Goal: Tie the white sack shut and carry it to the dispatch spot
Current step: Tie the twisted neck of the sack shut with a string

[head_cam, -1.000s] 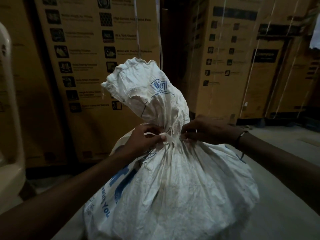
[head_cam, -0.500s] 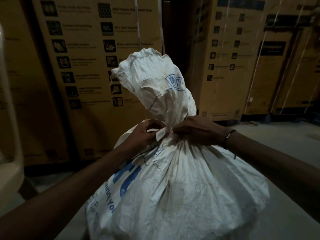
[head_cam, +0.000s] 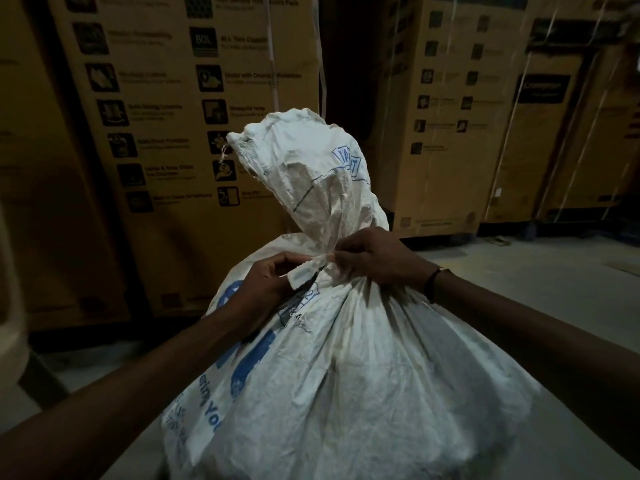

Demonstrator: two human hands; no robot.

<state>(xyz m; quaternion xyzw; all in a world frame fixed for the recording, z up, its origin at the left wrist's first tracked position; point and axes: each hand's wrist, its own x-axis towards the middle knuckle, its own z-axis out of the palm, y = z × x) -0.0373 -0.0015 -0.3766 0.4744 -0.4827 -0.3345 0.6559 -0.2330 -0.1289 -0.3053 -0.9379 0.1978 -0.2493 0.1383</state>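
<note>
Both my hands are at the neck of the white sack (head_cam: 346, 375), where the cloth is bunched in tight. My left hand (head_cam: 266, 282) is curled and pinches the end of a flat white strip (head_cam: 304, 271) between thumb and fingers. That strip goes round the neck of the sack. My right hand (head_cam: 377, 258) is on the other side of the neck, touching it. Its fingers are bent and squeeze the gathered cloth and the strip right at the tight spot. My two hands are very close, with only the neck of the sack between them.

I wear a thin dark band (head_cam: 433, 282) on my right wrist.

The sack stands upright in front of me, between my arms. Its lower part is fat and full, with many folds running down from the neck. Above the neck, the loose top of the sack sticks up and flops open, all crumpled. A bit of thread hangs from its left edge. Blue letters and shapes are printed on the left side of the sack and near the top.

Behind the sack stand tall brown cardboard boxes (head_cam: 194, 133) with dark little pictures and words on them. Pale straps run down the boxes. More such boxes (head_cam: 460, 116) stand to the right, on a grey floor (head_cam: 519, 268). Something pale (head_cam: 10, 306) shows at the far left edge, and I cannot tell what it is.
</note>
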